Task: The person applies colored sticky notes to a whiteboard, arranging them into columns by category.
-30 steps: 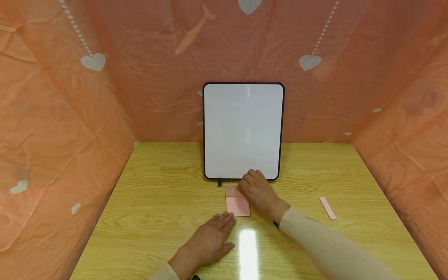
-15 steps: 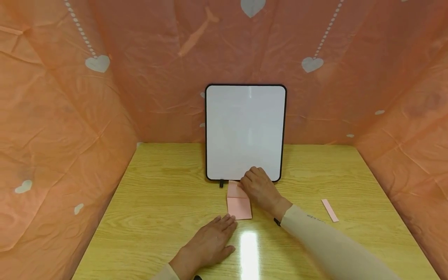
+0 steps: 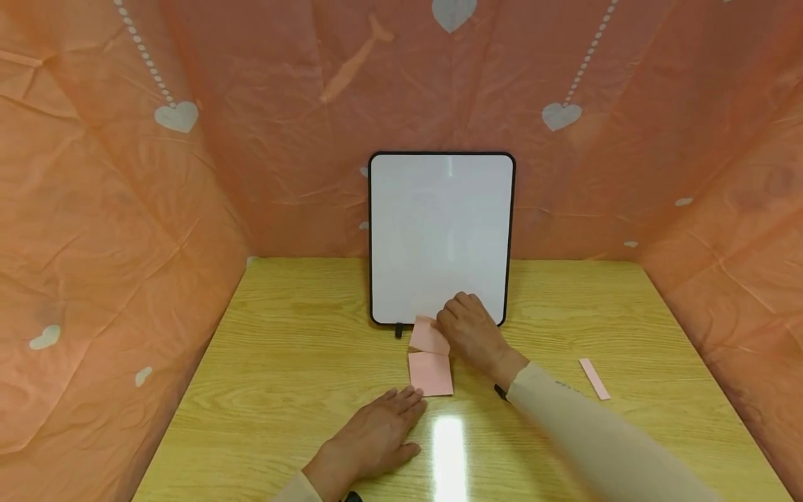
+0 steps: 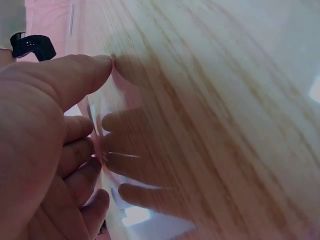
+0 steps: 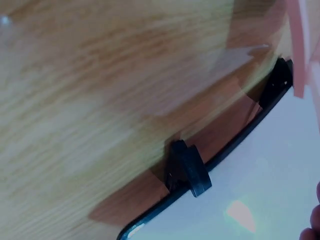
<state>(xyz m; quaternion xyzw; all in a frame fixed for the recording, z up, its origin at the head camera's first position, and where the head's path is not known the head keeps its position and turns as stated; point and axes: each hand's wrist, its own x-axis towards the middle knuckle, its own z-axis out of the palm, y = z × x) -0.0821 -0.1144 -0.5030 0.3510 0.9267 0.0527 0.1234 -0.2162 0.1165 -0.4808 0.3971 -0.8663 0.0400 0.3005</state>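
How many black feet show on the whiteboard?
2: the left foot, left of the upper pink piece, and the right foot, hidden behind the right hand in the head view but visible in the right wrist view.

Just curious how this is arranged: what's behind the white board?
Past the edges of the white board, an orange cloth and the far part of the wooden table show. The area directly behind is covered; any support there is hidden.
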